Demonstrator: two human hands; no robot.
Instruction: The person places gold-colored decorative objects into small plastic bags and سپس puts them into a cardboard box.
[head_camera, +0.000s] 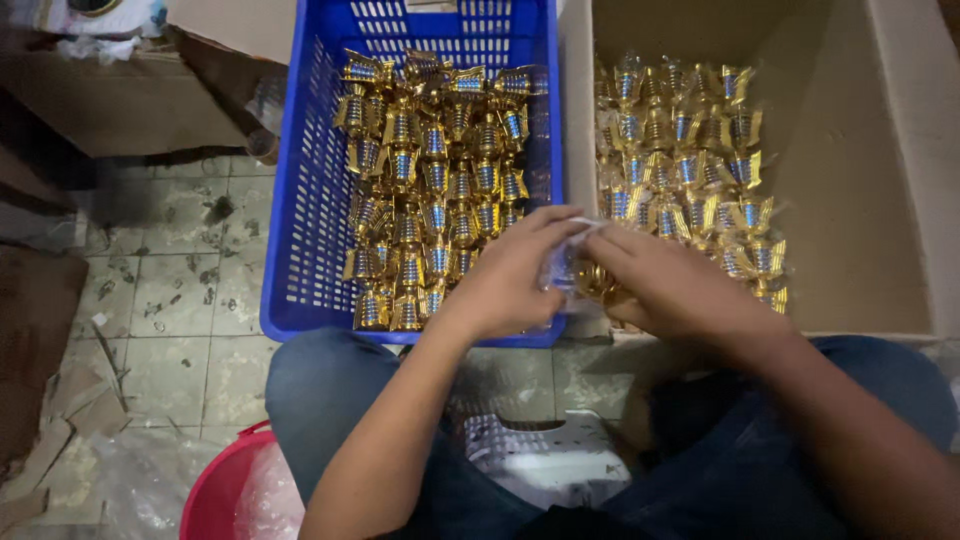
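Note:
Both my hands meet over the gap between a blue crate and a cardboard box. My left hand and my right hand together grip one gold ornament and a thin clear plastic bag around it. The ornament is mostly hidden by my fingers. The blue plastic crate in front of my left hand holds several loose gold and blue ornaments. The cardboard box to the right holds several of the same ornaments in clear wrappers.
A red bucket with clear plastic in it stands at the lower left by my knee. More clear bags lie between my legs. Dirty floor tiles and cardboard scraps lie to the left. Another cardboard box sits at the upper left.

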